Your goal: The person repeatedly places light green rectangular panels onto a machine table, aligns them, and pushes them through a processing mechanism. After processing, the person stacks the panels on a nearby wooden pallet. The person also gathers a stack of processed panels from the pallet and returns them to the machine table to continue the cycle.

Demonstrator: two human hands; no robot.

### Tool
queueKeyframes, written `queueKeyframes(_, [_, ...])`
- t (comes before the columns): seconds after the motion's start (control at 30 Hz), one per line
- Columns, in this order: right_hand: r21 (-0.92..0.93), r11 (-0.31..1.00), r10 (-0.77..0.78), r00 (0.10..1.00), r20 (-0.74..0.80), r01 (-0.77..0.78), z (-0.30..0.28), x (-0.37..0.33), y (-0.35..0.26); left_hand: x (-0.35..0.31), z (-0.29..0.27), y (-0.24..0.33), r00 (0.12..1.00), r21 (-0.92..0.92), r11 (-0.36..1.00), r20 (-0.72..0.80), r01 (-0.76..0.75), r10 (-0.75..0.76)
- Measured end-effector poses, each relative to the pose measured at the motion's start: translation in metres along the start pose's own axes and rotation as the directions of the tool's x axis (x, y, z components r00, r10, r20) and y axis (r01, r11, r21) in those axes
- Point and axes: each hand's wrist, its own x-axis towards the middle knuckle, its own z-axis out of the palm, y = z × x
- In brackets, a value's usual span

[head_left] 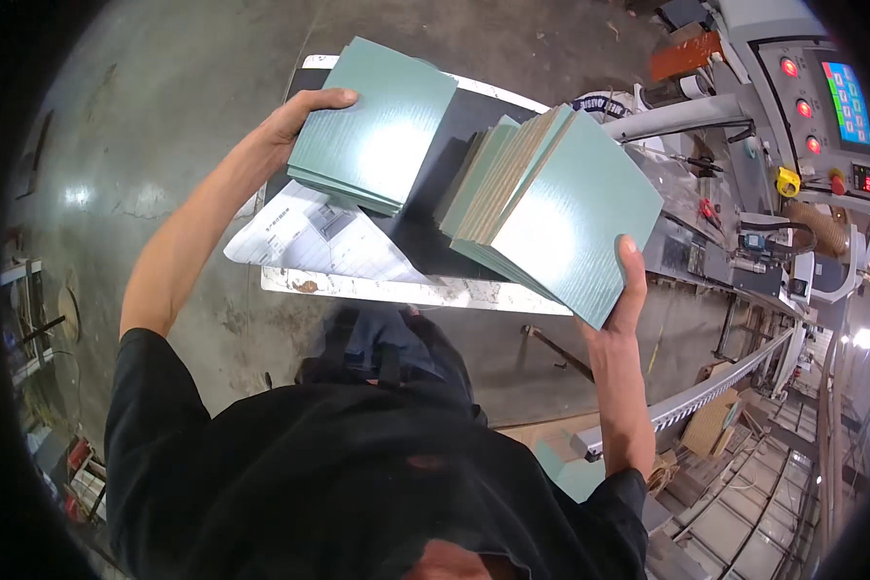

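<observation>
My left hand (298,118) grips the left edge of a short stack of pale green panels (377,126), its thumb lying on the top face and its fingers hidden. To the right, a thicker stack of similar panels (580,217) leans tilted, with brown raw edges fanned along its left side. My right hand (622,298) is closed on that stack's lower right corner, thumb on the green face, other fingers out of sight behind. Both stacks are over a dark-topped table with a white border (358,283). A printed paper sheet (309,232) lies partly under the left stack.
At the right stands a machine with a control panel (822,116), lit red buttons and a screen. Its metal bed (686,242) reaches close to the table. A slotted rail (715,387) runs below my right arm. More green panels (570,469) lie low beside my right elbow.
</observation>
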Motion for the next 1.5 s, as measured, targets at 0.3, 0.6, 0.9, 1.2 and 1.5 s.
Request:
queueKeyframes(0.3, [-0.428, 0.901, 0.031, 0.994, -0.104, -0.073, -0.009, 0.001, -0.007, 0.000, 0.012, 0.037, 0.920, 0.892, 0.423, -0.020, -0.160, 0.391])
queueKeyframes(0.6, [-0.813, 0.415, -0.542, 0.829, 0.141, 0.409, -0.012, 0.005, -0.022, -0.089, 0.159, -0.050, 0.434, 0.806, 0.046, 0.269, -0.590, 0.860])
queueKeyframes(0.9, [-0.781, 0.333, -0.643, 0.733, 0.222, 0.529, -0.029, 0.027, -0.029, -0.142, 0.228, -0.144, 0.675, 0.551, 0.598, -0.083, -0.582, 0.733])
queueKeyframes(1.2, [-0.322, 0.749, -0.503, 0.813, 0.294, 0.579, -0.063, 0.030, -0.017, -0.112, 0.303, -0.184, 0.435, 0.541, 0.604, -0.419, -0.585, 0.797])
queueKeyframes(1.5, [0.140, 0.875, -0.473, 0.880, 0.044, 0.463, -0.149, -0.040, -0.032, -0.125, 0.390, -0.220, 0.349, 0.794, 0.254, -0.056, -0.553, 0.935])
